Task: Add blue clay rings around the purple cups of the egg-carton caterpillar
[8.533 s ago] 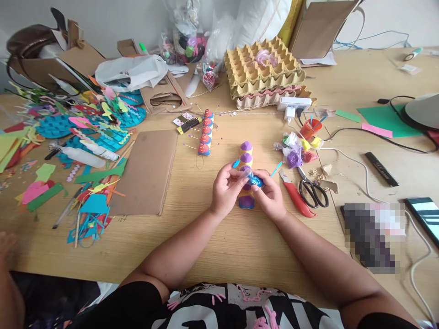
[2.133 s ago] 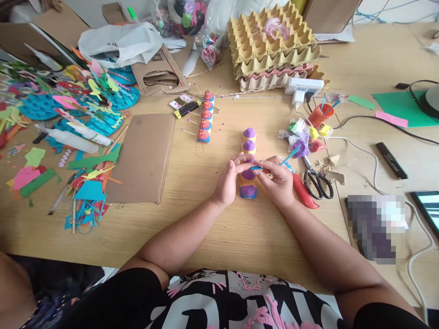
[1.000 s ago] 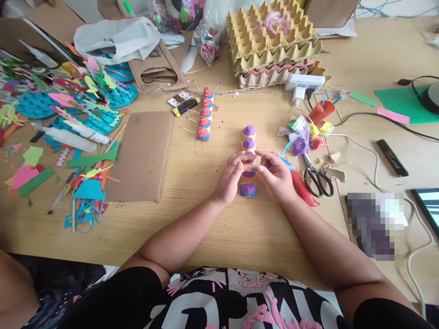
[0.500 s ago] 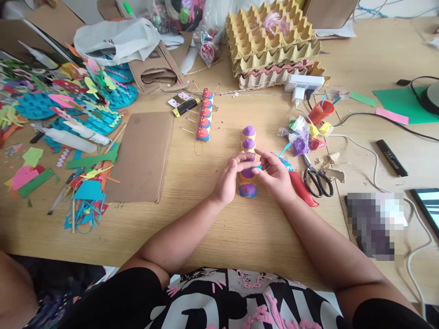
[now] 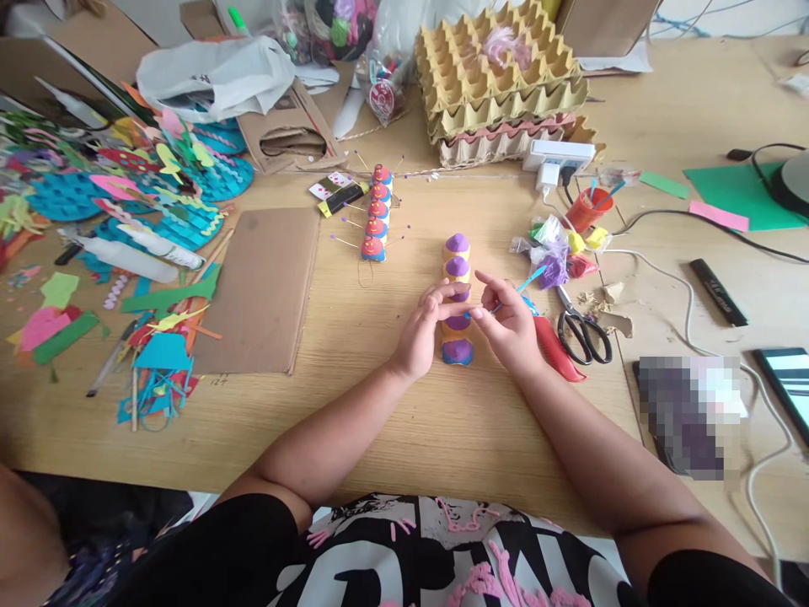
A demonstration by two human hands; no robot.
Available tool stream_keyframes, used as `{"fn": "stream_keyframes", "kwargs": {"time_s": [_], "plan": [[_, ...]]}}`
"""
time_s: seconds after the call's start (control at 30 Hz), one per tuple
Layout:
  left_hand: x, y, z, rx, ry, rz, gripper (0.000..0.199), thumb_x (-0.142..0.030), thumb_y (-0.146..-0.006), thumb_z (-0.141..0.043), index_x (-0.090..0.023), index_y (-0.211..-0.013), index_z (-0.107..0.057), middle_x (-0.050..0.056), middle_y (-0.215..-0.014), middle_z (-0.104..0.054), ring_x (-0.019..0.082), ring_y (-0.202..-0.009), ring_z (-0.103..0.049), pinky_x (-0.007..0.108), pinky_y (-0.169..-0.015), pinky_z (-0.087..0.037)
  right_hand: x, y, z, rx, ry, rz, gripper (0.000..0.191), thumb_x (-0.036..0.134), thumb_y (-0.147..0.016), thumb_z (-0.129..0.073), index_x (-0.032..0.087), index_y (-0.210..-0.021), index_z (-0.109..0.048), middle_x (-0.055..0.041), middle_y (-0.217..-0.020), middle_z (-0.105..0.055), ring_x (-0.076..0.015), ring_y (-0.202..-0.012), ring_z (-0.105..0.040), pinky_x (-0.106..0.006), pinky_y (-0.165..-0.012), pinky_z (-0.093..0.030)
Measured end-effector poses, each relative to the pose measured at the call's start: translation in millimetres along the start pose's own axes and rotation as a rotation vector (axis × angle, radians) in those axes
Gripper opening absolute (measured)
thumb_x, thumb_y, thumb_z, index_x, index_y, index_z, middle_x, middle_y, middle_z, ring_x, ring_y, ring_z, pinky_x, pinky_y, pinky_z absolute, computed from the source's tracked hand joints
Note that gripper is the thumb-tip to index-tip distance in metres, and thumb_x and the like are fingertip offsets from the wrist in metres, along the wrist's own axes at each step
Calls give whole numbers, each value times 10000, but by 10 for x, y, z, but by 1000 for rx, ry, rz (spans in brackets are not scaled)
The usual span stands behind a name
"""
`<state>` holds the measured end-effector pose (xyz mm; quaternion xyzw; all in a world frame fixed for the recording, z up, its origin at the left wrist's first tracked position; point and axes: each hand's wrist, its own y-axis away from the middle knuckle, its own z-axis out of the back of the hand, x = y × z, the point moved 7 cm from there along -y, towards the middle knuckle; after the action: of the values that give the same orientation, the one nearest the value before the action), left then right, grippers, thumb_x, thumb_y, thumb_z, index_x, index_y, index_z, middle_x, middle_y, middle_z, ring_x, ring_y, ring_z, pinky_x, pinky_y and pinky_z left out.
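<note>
A row of egg-carton cups (image 5: 457,352), yellow and blue with purple clay domes on top, lies upright on the table in front of me. Over its middle, my left hand (image 5: 420,331) has its fingers stretched out to the right, the index fingertip meeting my right thumb. Between the fingers of my right hand (image 5: 511,329) is a thin light-blue clay tool (image 5: 533,278), its tip pointing up and right. Whether a bit of clay sits between the touching fingertips, I cannot make out. Further back left stands a red-and-blue egg-carton caterpillar (image 5: 377,215) with cotton-swab legs.
Right of my hands lie black-handled scissors (image 5: 585,333), a red tool (image 5: 559,350), bagged clay (image 5: 553,261) and an orange cup (image 5: 589,209). A cardboard sheet (image 5: 259,291) and paper scraps are at left. Egg trays (image 5: 499,84) are stacked behind; a white cable runs at right.
My right index finger has lifted away from my left fingers, and the blue tool's tip has shifted up and right. My left hand has stayed nearly still.
</note>
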<state>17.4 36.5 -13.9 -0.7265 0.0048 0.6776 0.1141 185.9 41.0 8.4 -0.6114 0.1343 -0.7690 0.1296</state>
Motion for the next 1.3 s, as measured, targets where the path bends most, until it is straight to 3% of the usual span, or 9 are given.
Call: {"fn": "stream_keyframes", "kwargs": {"time_s": [0.13,0.33,0.6,0.83,1.0,1.13,1.3], "plan": [[-73,0,-25,11,86,21,852,-841,-1085,-246,-310,-1104,-912,30,-1544,-749,312,-1712,-390,520,-1496,-158,5,4,-21,23,40,39,714,724,-901,-840,329,-1486,-731,-47,-968,-662,-256,-911,-617,-444,-800,-603],[-111,0,-56,21,124,47,832,-842,-1083,-264,-325,-1062,-916,4,-1551,-755,306,-1741,-342,516,-1501,-118,18,2,-13,41,97,44,742,739,-902,-829,315,-1500,-713,-58,-988,-686,-269,-930,-627,-463,-815,-606],[4,-18,16,45,-54,-69,839,-791,-1115,-189,-363,-1111,-911,-6,-1567,-746,293,-1714,-419,581,-1484,-239,70,16,11,2,55,61,656,748,-902,-824,317,-1391,-753,-42,-945,-673,-258,-893,-613,-459,-831,-582],[-103,43,-26,54,-152,-87,458,-747,-1003,-690,-366,-1119,-917,50,-1548,-745,335,-1690,-438,598,-1447,-304,55,12,21,-31,27,21,609,773,-914,-791,314,-1313,-769,-25,-914,-631,-242,-864,-597,-440,-834,-566],[-107,13,10,-14,-114,-75,449,-707,-1029,-686,-322,-1014,-916,62,-1491,-779,328,-1651,-492,598,-1450,-286,100,32,33,-14,-5,53,554,754,-1028,-640,303,-1311,-794,-32,-900,-656,-240,-858,-631,-445,-846,-576],[-77,-7,31,-38,-92,-52,509,-712,-1053,-643,-286,-923,-891,64,-1447,-797,310,-1595,-564,568,-1464,-260,178,29,37,31,86,130,549,733,-938,-792,304,-1278,-836,-63,-934,-758,-255,-859,-676,-461,-839,-606],[30,-4,33,-74,15,19,547,-784,-995,-679,-279,-955,-887,63,-1411,-808,317,-1561,-594,557,-1439,-318,228,38,13,44,127,178,293,585,-987,-811,325,-1087,-901,-67,-878,-810,-249,-815,-729,-451,-810,-631]]}}
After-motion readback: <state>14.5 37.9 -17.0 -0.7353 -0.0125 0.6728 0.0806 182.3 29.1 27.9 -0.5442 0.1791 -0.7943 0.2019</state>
